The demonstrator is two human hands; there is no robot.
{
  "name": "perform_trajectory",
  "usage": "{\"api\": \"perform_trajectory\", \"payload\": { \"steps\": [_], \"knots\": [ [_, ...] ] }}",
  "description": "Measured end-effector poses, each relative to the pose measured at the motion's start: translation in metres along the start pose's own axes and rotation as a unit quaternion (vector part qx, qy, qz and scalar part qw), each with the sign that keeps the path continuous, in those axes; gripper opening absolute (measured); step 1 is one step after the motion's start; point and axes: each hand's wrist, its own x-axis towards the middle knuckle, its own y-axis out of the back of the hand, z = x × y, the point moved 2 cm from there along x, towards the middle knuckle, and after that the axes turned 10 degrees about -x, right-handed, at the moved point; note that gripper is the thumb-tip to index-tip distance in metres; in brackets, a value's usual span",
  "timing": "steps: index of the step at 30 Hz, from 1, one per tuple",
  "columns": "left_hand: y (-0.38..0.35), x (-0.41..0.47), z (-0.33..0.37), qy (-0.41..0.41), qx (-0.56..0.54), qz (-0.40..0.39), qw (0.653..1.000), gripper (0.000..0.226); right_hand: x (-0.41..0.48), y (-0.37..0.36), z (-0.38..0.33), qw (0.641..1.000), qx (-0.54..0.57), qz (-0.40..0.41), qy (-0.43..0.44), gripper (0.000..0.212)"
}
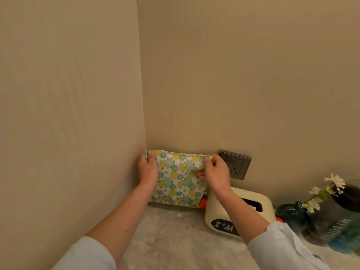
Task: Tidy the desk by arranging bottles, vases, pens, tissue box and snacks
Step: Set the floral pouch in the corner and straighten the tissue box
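A flat floral pouch (178,178) with green and yellow flowers stands upright in the desk's back left corner, against the wall. My left hand (149,172) grips its top left edge and my right hand (213,172) pinches its top right corner. Just right of the pouch sits a cream tissue box (263,205) with a black label, partly hidden by my right forearm. An orange cap (203,202) peeks out between pouch and box. Further right stands a dark teal vase (292,216) with white flowers (335,181).
A grey wall socket (235,164) sits behind my right hand. At the far right are a dark clear bottle with white lettering (331,228) and a blurred blue-green object (348,238). The desk (175,240) has a pale fuzzy cover. Walls close the left and back sides.
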Motion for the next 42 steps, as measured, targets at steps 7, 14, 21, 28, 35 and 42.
{"api": "perform_trajectory", "payload": {
  "steps": [7, 14, 21, 28, 35, 42],
  "knots": [
    [-0.012, 0.011, -0.009, -0.007, 0.008, -0.025, 1.0, 0.03, 0.007, 0.0, 0.016, 1.0, -0.001, 0.016, 0.002, 0.018],
    [-0.011, 0.021, -0.007, -0.038, 0.037, -0.01, 0.999, 0.034, 0.008, -0.007, 0.023, 0.999, 0.034, -0.029, -0.014, 0.016],
    [-0.005, 0.025, -0.007, -0.071, 0.059, -0.003, 0.996, 0.029, 0.009, -0.01, 0.022, 0.996, 0.043, -0.072, -0.026, 0.012],
    [-0.016, -0.031, 0.005, -0.175, 0.091, 0.01, 0.98, 0.056, -0.005, 0.011, 0.028, 0.998, 0.028, -0.049, -0.016, 0.036],
    [-0.038, -0.114, -0.022, -0.249, 0.176, -0.228, 0.924, 0.036, -0.041, 0.064, 0.05, 0.994, -0.088, 0.043, 0.054, 0.033],
    [-0.062, -0.159, -0.067, -0.21, 0.347, -0.461, 0.789, 0.073, -0.077, 0.108, 0.095, 0.926, -0.35, 0.144, 0.004, 0.033]
  ]
}}
